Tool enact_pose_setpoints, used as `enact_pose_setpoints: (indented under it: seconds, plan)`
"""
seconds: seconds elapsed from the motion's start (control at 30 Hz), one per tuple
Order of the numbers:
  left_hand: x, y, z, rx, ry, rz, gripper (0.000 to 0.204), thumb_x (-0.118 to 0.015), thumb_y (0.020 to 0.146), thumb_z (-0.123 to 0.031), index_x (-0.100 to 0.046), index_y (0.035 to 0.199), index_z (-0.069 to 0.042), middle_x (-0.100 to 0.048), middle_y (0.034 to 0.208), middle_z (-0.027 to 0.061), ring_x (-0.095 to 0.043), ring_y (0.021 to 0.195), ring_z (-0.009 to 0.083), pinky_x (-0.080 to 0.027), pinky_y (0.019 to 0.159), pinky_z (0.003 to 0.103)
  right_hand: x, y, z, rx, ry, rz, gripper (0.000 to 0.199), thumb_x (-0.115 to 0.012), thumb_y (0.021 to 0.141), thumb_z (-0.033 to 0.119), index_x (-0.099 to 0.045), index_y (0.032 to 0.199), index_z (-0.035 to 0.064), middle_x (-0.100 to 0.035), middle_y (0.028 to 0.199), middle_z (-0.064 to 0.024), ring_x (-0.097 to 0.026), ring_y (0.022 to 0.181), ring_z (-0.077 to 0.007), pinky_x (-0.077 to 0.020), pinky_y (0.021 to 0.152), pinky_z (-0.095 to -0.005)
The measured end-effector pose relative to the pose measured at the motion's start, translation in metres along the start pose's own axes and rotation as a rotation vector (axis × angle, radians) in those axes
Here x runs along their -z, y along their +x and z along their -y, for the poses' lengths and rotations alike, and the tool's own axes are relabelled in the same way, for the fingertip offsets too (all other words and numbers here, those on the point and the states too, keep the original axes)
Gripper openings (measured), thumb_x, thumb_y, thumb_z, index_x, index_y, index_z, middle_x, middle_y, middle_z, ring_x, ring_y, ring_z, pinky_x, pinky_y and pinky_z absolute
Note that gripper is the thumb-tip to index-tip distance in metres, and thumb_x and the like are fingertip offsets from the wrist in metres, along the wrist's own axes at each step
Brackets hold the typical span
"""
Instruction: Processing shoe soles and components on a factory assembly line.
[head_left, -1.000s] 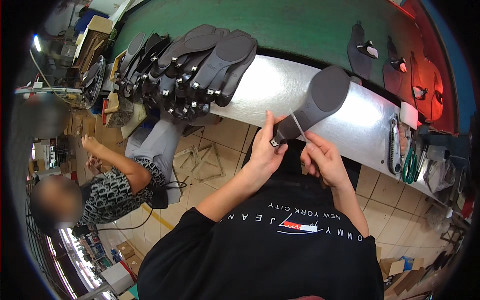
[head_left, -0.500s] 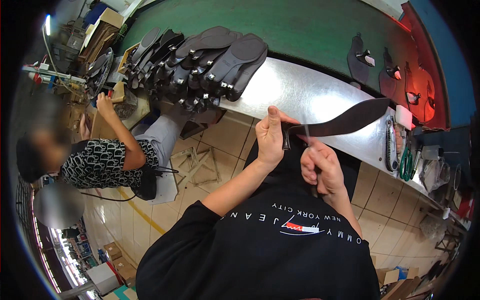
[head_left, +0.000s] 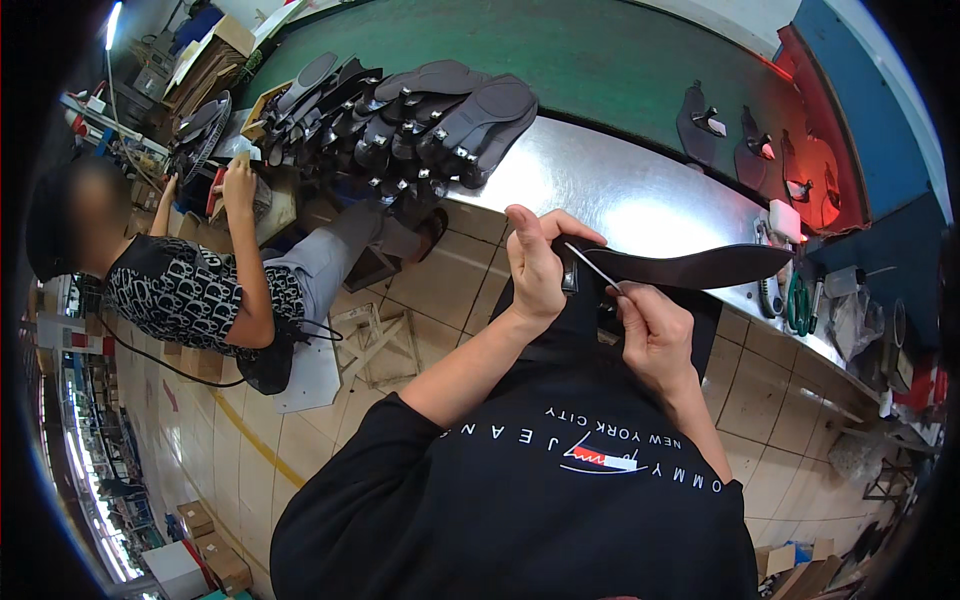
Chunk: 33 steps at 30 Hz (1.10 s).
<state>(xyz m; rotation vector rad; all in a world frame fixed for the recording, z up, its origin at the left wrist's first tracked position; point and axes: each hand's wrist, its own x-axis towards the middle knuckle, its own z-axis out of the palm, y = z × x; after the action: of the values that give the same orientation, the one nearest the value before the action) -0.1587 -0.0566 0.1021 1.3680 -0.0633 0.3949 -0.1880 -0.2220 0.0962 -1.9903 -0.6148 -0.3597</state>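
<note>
My left hand (head_left: 537, 268) grips the strap end of a dark sandal (head_left: 700, 268), thumb raised and fingers around its far side. The sole stretches out to the right, its thin edge toward me, above the bench's near edge. In my right hand (head_left: 656, 330) a thin, pale, rod-like tool (head_left: 592, 265) is pinched; its exact kind is unclear. The tool slants up and left, its tip by the sandal's end beside my left fingers. Whether the tip touches the sandal I cannot tell. Part of the strap is hidden behind my left hand.
A heap of dark sandals (head_left: 440, 120) lies on the metal bench (head_left: 590, 160) at the left. Several sandals rest on a green belt (head_left: 600, 60) near a red-lit opening (head_left: 830, 150). Scissors (head_left: 798, 305) and a cutter lie right. A co-worker (head_left: 190, 290) sits left.
My right hand has moved slightly right, and the tool, blurred and near upright before, now slants toward my left fingers. The sandal's far end has dipped. The co-worker's arms have shifted.
</note>
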Motion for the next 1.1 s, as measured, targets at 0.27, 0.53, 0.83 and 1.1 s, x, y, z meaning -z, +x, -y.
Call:
enact_pose_setpoints:
  seconds: [0.27, 0.53, 0.83, 1.1]
  plan:
    - [0.002, 0.008, -0.005, 0.314, -0.369, -0.081, 0.086, -0.018, 0.09, -0.075, -0.061, 0.069, -0.004, -0.061, 0.062, 0.0039, -0.055, 0.055, 0.0096, -0.042, 0.051, 0.021, -0.003, -0.02, 0.037, 0.201, 0.081, 0.207, 0.012, -0.063, 0.08, -0.005, -0.062, 0.09, 0.0018, -0.062, 0.076, -0.0126, -0.062, 0.062, -0.027, -0.0498, 0.056, -0.0324]
    - [-0.013, 0.002, -0.012, 0.969, -1.256, 0.109, 0.04, -0.068, 0.078, -0.056, -0.065, 0.088, -0.017, -0.067, 0.081, -0.0008, -0.065, 0.08, 0.0127, -0.048, 0.048, 0.021, 0.013, 0.0, 0.027, 0.037, -0.198, -0.135, 0.004, -0.063, 0.085, 0.001, -0.062, 0.088, 0.0003, -0.062, 0.075, -0.0132, -0.062, 0.06, -0.0267, -0.0482, 0.054, -0.0327]
    - [-0.027, 0.021, 0.031, 1.075, -1.276, 0.144, 0.04, -0.052, 0.092, -0.051, -0.061, 0.083, -0.014, -0.063, 0.079, 0.0103, -0.049, 0.061, 0.0159, -0.029, 0.042, 0.024, 0.007, 0.01, 0.006, -0.109, -0.211, -0.081, 0.005, -0.058, 0.088, 0.003, -0.055, 0.084, 0.002, -0.058, 0.072, -0.0164, -0.06, 0.064, -0.0358, -0.047, 0.054, -0.0394]
    - [-0.044, 0.06, 0.05, 1.179, -1.239, -0.095, 0.024, -0.054, 0.095, -0.039, -0.057, 0.092, -0.016, -0.059, 0.079, 0.0032, -0.061, 0.077, 0.0173, -0.033, 0.042, 0.022, 0.013, 0.025, -0.022, -0.021, -0.083, 0.115, 0.009, -0.063, 0.084, 0.004, -0.054, 0.083, 0.0031, -0.055, 0.068, -0.0128, -0.06, 0.062, -0.0311, -0.0472, 0.054, -0.0394]
